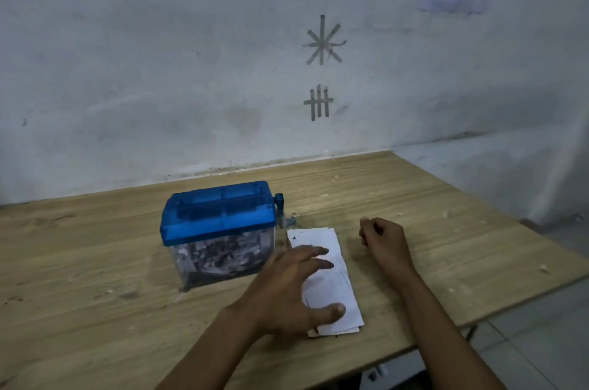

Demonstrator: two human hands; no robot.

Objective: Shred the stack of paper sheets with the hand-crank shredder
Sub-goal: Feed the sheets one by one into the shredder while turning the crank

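Note:
A small hand-crank shredder with a blue lid and a clear bin holding paper shreds stands on the wooden table. Its blue crank hangs down on the right side. A stack of white paper sheets lies flat just right of the shredder. My left hand lies over the stack with fingers spread and straight, thumb near the stack's near end. My right hand rests on the table to the right of the stack, fingers curled with nothing in them.
The table backs against a white wall with tape marks. The table's right edge drops off to a tiled floor. Small paper scraps dot the tabletop at the right.

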